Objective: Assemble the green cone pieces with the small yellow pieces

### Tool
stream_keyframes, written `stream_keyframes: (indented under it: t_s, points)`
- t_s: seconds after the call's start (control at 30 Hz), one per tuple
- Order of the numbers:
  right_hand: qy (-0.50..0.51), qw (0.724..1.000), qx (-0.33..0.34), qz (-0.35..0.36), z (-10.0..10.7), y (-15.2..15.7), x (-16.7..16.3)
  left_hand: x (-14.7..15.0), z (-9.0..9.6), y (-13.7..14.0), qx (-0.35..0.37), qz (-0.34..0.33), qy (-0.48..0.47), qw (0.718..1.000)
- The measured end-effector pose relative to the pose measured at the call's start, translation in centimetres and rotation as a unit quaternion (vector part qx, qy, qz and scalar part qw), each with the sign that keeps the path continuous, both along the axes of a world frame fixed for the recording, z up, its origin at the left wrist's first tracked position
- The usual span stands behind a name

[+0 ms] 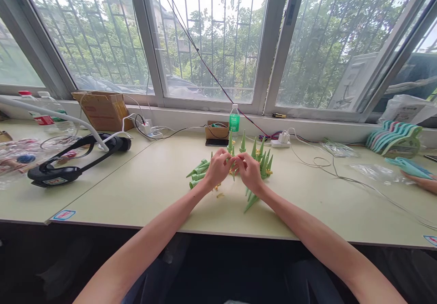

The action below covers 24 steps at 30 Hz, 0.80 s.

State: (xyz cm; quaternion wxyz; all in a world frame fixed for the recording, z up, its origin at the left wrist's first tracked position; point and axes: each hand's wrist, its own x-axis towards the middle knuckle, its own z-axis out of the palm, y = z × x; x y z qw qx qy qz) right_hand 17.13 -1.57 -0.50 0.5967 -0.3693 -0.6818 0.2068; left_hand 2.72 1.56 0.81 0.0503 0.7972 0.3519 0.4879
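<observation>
My left hand (218, 165) and my right hand (249, 169) meet above the middle of the table, fingertips pinched close together. Whatever lies between the fingers is too small and too covered to make out. To the right of my right hand, several pointed light-green plastic cones (265, 163) stand upright in a cluster with small yellow pieces (269, 172) at their bases. More green cones (198, 174) lie on their sides to the left of my left hand. One cone (251, 203) lies below my right wrist. Yellow scraps (220, 195) lie just below my left hand.
Behind the cones stand a green-labelled bottle (234, 121), a phone (217, 142) and a small cardboard box (212, 132). A black headset (73, 160) and a carton (102, 110) are on the left. Cables (336, 173) and hangers (392, 139) lie right, near another person's hand (419, 182).
</observation>
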Motion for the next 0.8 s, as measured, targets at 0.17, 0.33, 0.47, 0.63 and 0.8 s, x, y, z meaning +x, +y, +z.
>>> stream_keyframes:
  t_s: [0.17, 0.33, 0.47, 0.63, 0.8]
  points:
    - [-0.029, 0.999, 0.012, -0.018, 0.0, 0.3, 0.3, 0.1, -0.2, 0.1, -0.007, -0.002, -0.005, 1.000]
    - [-0.072, 0.990, 0.071, -0.095, 0.5, 0.0, 0.6, 0.2, -0.2, 0.3, -0.013, -0.016, -0.020, 1.000]
    - [-0.130, 0.973, 0.143, -0.124, 0.7, -1.1, 0.4, 0.1, 0.4, 0.2, -0.011, -0.014, -0.049, 0.999]
    - [-0.327, 0.918, 0.224, 0.023, 0.3, -3.5, -2.0, 0.0, 0.7, 0.1, -0.004, -0.004, -0.058, 0.998]
    - [-0.454, 0.844, 0.262, 0.113, -0.1, -5.3, -3.9, -0.1, 0.5, 0.3, -0.007, -0.018, -0.039, 0.999]
